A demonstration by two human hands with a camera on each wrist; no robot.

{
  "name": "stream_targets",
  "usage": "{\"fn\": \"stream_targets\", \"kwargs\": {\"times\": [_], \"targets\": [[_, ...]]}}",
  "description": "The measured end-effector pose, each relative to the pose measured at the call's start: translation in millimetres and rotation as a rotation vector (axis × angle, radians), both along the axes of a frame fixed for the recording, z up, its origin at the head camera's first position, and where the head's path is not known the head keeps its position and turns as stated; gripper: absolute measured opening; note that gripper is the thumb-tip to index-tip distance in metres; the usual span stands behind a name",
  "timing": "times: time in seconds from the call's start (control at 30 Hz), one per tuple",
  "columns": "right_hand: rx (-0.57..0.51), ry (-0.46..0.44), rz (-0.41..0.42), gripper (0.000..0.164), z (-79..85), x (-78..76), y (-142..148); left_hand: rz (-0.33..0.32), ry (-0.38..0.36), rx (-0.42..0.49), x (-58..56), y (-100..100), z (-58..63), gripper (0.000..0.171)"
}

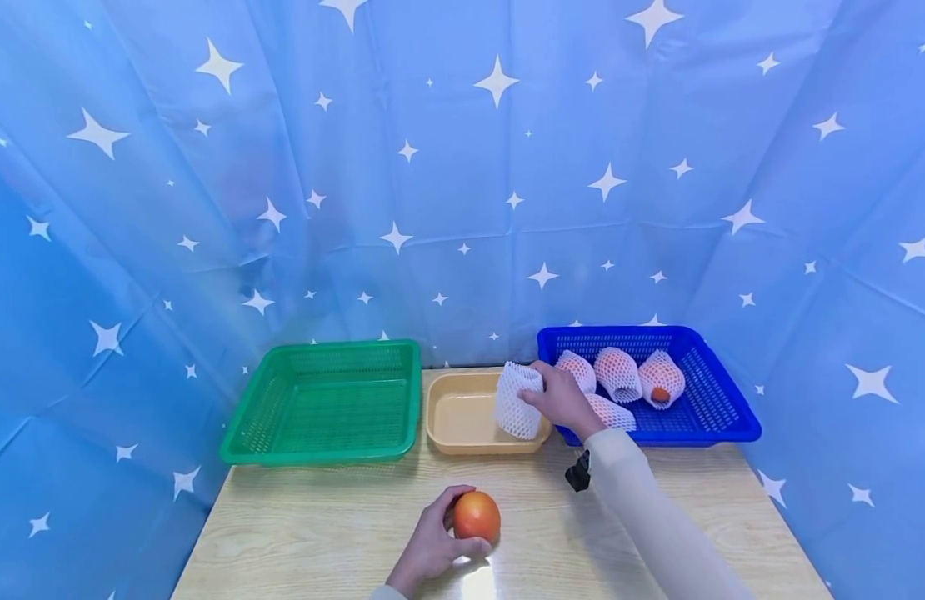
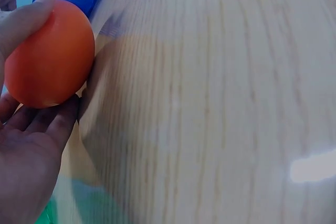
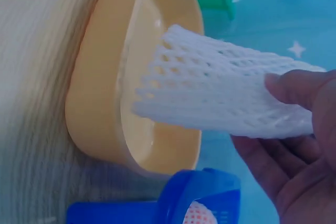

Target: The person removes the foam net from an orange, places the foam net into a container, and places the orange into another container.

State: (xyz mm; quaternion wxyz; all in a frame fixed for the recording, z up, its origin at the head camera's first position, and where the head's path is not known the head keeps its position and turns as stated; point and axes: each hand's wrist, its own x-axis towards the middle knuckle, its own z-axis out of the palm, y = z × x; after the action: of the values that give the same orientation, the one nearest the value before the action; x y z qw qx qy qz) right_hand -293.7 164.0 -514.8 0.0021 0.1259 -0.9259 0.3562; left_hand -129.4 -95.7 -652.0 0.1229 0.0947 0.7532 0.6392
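My left hand (image 1: pixel 434 537) is curled round an orange (image 1: pixel 477 516) at the front middle of the table. In the left wrist view the thumb lies over the top of the orange (image 2: pixel 50 56) and the fingers pass beneath it. With its thumb and fingers, my right hand (image 1: pixel 563 397) pinches a white foam net sleeve (image 1: pixel 518 402) near its upper end. The sleeve hangs over the right part of a tan basin (image 1: pixel 462 450), its lower end toward the basin. The right wrist view shows no fruit through the mesh of the sleeve (image 3: pixel 220 87).
Left of the basin stands a green basket (image 1: pixel 320 457) with nothing inside. A blue basket (image 1: pixel 702 417) on the right holds several fruits in foam net sleeves (image 1: pixel 617 371). Blue star-patterned cloth (image 1: pixel 462 208) hangs behind and at both sides of the wooden table (image 1: pixel 297 533).
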Motion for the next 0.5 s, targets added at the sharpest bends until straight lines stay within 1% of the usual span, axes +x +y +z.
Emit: {"fn": "stream_targets", "kwargs": {"times": [0.07, 0.17, 0.3, 0.4, 0.5], "targets": [[0.038, -0.027, 0.006, 0.029, -2.8, -9.1, -2.1, 0.000, 0.002, 0.005, -0.1, -0.2, 0.0, 0.078], [0.119, -0.080, 0.005, 0.040, -7.8, -18.8, -6.8, 0.003, 0.001, 0.014, 0.3, 0.2, 0.2, 0.078], [0.216, -0.131, 0.007, 0.058, -12.5, -25.5, -13.9, 0.008, 0.002, 0.014, 0.6, 1.6, -0.6, 0.076], [0.250, -0.151, 0.024, 0.062, -14.3, -27.7, -19.5, 0.012, 0.004, 0.014, 0.8, 1.8, -2.3, 0.075], [0.288, -0.171, 0.036, 0.061, -17.0, -30.5, -24.8, 0.009, 0.012, 0.025, 0.9, 1.3, -3.3, 0.076]]}}
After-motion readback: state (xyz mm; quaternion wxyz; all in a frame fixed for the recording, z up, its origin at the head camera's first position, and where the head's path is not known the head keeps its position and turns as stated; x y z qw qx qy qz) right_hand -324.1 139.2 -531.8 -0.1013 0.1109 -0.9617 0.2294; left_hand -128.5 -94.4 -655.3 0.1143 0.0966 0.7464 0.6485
